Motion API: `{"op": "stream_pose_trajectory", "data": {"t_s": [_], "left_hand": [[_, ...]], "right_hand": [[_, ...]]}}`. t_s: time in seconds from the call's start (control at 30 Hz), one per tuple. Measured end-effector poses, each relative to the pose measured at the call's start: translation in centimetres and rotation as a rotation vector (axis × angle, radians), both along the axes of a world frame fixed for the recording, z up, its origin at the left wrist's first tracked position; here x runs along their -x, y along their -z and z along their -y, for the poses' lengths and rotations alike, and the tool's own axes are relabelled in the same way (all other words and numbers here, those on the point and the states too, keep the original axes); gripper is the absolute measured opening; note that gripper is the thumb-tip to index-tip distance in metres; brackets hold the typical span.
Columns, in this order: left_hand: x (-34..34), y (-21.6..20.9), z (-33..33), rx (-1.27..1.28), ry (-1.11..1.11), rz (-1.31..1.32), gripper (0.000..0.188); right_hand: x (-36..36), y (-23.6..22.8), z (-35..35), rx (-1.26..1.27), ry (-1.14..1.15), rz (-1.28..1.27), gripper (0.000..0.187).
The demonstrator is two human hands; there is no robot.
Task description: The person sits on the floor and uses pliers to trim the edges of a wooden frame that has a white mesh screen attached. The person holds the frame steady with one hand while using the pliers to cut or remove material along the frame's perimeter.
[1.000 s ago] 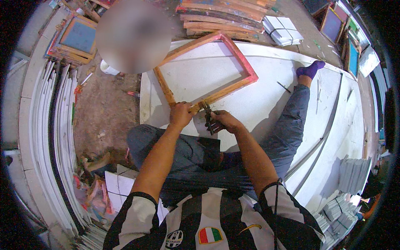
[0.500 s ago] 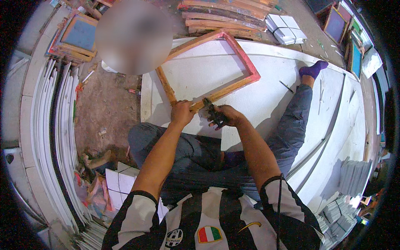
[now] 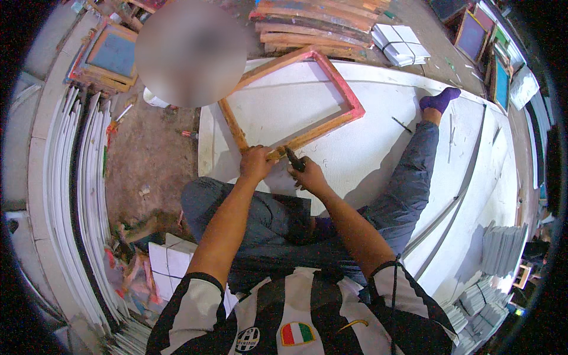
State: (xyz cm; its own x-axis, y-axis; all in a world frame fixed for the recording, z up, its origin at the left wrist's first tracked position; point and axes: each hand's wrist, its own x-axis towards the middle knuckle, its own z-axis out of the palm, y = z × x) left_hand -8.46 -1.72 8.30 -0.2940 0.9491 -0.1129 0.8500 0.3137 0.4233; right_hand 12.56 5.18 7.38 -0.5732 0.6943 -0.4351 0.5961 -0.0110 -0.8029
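A rectangular wooden frame (image 3: pixel 319 129), bare on most bars and painted pinkish red at its right side, is tilted over a white board (image 3: pixel 387 139). My left hand (image 3: pixel 255 164) is closed around the near-left corner of the frame. Just right of it, my right hand (image 3: pixel 309 176) is wrapped around a dark hand tool (image 3: pixel 294 160), whose tip sits at the near bar. The exact kind of tool is hard to make out, as my fingers cover much of it. Through the frame's opening the white board shows.
My outstretched leg (image 3: pixel 408 177) lies across the board at right. Stacked wooden bars (image 3: pixel 313 29) and a strapped white bundle (image 3: pixel 401 44) lie beyond it. White sheets (image 3: pixel 94 195) stand at left. A blurred person (image 3: pixel 190 53) is at far left, near blue-meshed frames (image 3: pixel 112 54).
My right hand has turned and shifted slightly left and down, so the dark tool shows less of its length. My left hand still grips the frame's corner.
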Motion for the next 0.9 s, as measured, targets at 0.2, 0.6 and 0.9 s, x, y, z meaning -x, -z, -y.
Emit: {"op": "stream_pose_trajectory", "data": {"t_s": [0.2,0.6,0.9], "left_hand": [[-0.4,-0.5,-0.1,-0.02,-0.031,0.084,0.033],[-0.2,-0.8,-0.1,0.01,-0.036,0.135,0.034],[-0.6,-2.3,-0.2,0.087,-0.103,0.156,0.034]], "right_hand": [[-1.4,-0.9,-1.1,0.6,0.091,-0.303,0.042],[-0.9,-1.4,-4.0,0.671,0.071,-0.223,0.043],[-0.9,-2.2,-3.9,0.8,0.124,-0.255,0.039]]}}
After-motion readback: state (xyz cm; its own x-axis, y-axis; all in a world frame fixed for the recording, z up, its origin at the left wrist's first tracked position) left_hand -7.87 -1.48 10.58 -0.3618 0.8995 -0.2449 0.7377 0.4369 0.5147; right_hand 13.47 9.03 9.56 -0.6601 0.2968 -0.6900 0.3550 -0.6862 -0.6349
